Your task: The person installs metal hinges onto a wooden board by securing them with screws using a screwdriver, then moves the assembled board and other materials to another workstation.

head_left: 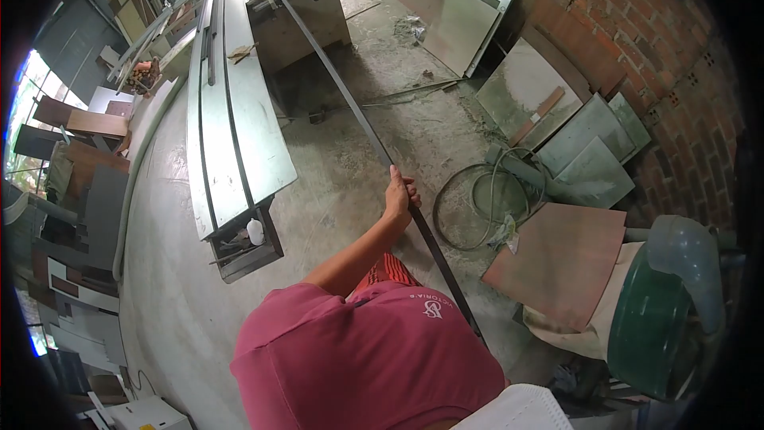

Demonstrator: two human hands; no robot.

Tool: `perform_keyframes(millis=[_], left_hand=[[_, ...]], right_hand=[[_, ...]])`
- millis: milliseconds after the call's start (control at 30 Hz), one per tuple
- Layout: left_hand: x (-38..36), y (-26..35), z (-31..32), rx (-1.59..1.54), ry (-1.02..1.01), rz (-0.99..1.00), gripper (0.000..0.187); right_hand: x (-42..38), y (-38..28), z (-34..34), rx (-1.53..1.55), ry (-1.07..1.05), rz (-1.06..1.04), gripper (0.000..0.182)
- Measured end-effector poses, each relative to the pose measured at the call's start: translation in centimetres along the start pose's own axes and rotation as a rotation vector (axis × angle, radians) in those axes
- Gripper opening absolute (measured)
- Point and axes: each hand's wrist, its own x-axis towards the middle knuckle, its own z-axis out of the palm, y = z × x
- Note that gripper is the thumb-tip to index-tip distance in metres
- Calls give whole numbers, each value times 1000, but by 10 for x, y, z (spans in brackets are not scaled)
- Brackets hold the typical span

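My left hand (pixel 400 195) is closed around a long, thin dark bar (pixel 348 95), with the thumb lying along its top. From the machine at the top of the view, the bar slants down past my right side, where its near end disappears behind my pink shirt (pixel 358 358). My right hand does not show. Left of the bar stands a long metal sliding table (pixel 253 131) with dark grooves. A white bottle (pixel 255 231) sits in the tray at its near end.
Boards (pixel 458 32) lean along the brick wall (pixel 684 111). A coiled hose (pixel 446 223) lies on the floor at right, near a brown panel (pixel 557 259) and a green drum-shaped machine (pixel 649 318). More panels (pixel 103 203) stand at left. A cabinet (pixel 306 24) stands beyond the table.
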Motion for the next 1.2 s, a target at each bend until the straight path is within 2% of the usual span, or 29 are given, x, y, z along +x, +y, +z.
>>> perform_keyframes(millis=[67, 100, 133, 167, 200, 267, 300, 333, 367, 400, 500, 533, 667, 733, 833, 967, 1033, 1067, 1133, 1167, 1200], left_hand=[[-1, 0, 0, 22, 12, 5, 60], [-3, 1, -2, 40, 24, 10, 60], [-5, 2, -4, 45, 30, 7, 60], [-7, 4, -5, 63, 31, 2, 60], [-10, 5, -6, 83, 32, -3, 59], [-18, 10, -9, 95, 32, -15, 59], [-21, 12, -10, 102, 29, -26, 59], [-24, 13, -11, 111, 33, -27, 59], [-27, 15, -12, 101, 29, -44, 59], [-30, 17, -14, 92, 25, -60, 59], [-40, 26, -9, 122, 16, -50, 59], [-40, 30, -10, 134, 23, -52, 59], [-23, 52, -13, 106, 0, -38, 58], [-13, 61, -12, 91, 3, -31, 57], [5, 65, -11, 90, -47, -25, 57], [32, 74, -6, 82, -48, -18, 57], [43, 83, -7, 74, -26, -1, 58], [49, 90, -7, 74, -24, -1, 58], [60, 106, -10, 113, 30, 20, 59], [68, 113, -13, 115, 34, 17, 59], [76, 120, -17, 118, 31, 26, 59]], right_hand=[[32, -130, -173, 381, -390, 432, 42], [13, -81, -89, 382, -397, 432, 42], [-1, -65, -47, 207, -218, 199, 41], [-44, 20, 49, 34, -36, -32, 41], [-60, 25, 61, 40, -41, -30, 41], [-79, 24, 73, 267, -19, 10, 41], [-73, 1, 27, 274, -22, 12, 41], [-41, -76, -96, 462, -290, 242, 41], [-28, -129, -173, 645, -565, 473, 42], [-43, -103, -148, 793, -539, 368, 43], [-60, -82, -133, 997, -670, 356, 44], [-35, -135, -200, 877, -815, 578, 48], [-33, -138, -181, 1038, -872, 487, 54], [-26, -147, -172, 1116, -715, 386, 52], [-9, -166, -185, 1185, -748, 440, 51], [16, -210, -237, 1278, -790, 535, 50], [19, -241, -272, 1296, -581, 352, 66], [24, -220, -249, 1295, -584, 352, 66], [38, -165, -182, 1533, -872, 292, 55], [46, -175, -191, 1534, -875, 296, 55], [65, -199, -216, 1254, -884, 366, 60]])
